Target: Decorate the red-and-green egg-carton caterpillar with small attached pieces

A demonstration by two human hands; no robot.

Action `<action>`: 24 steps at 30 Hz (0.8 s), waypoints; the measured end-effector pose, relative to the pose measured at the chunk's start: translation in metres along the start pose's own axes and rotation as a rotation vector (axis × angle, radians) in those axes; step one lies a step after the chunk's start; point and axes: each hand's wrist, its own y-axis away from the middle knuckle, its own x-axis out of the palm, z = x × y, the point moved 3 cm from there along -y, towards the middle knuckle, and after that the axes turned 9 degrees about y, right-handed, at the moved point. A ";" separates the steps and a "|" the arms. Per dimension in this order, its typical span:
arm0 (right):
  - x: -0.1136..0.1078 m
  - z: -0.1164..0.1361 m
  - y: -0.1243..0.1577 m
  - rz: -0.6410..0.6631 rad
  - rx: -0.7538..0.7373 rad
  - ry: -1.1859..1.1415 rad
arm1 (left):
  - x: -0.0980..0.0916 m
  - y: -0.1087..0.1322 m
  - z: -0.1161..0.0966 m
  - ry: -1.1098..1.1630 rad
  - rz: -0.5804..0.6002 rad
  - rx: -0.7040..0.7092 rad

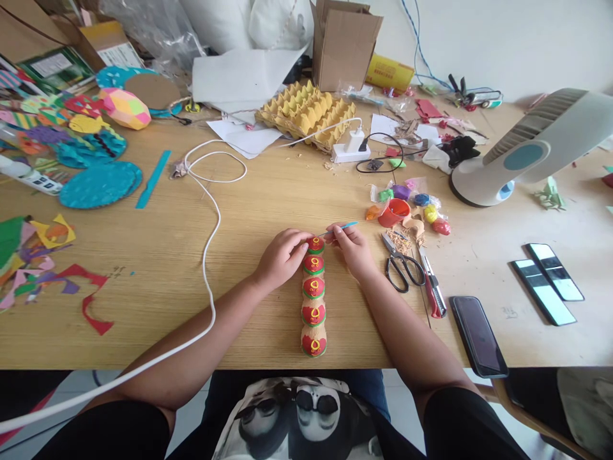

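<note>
A craft strip [314, 287] of several rounded bumps lies straight up and down the table in front of me. Each tan bump carries red, green and yellow clay-like decoration. At its far end, the fingers of my left hand [283, 257] close against the last bump. My right hand [353, 250] pinches a thin blue-handled tool [348, 225], whose slim tip reaches over that same bump. The tip's exact contact is too small to tell. Black-handled scissors [403, 263] and a red utility knife [432, 284] lie right of my right forearm.
A red cup [394, 213] stands among bagged coloured clay lumps. Phones [477, 335] lie at right, below a white fan [507, 160]. A white cable [207, 249] crosses my left forearm. Yellow egg trays [311, 115], a power strip [351, 150] and paper scraps [90, 281] surround the work area.
</note>
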 end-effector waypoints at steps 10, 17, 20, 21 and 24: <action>0.001 0.001 0.001 0.033 -0.003 -0.012 | 0.000 0.000 0.000 -0.001 0.002 0.015; 0.001 0.003 0.001 0.059 -0.019 0.042 | 0.000 0.000 0.001 0.012 0.001 -0.006; 0.000 0.003 0.002 0.034 0.002 0.024 | 0.000 0.000 0.001 0.016 -0.003 -0.029; -0.001 0.002 0.002 0.020 0.006 0.011 | 0.000 0.000 0.001 0.018 -0.006 -0.034; -0.003 0.002 0.000 -0.015 -0.006 -0.008 | -0.001 0.000 0.001 0.027 -0.022 -0.040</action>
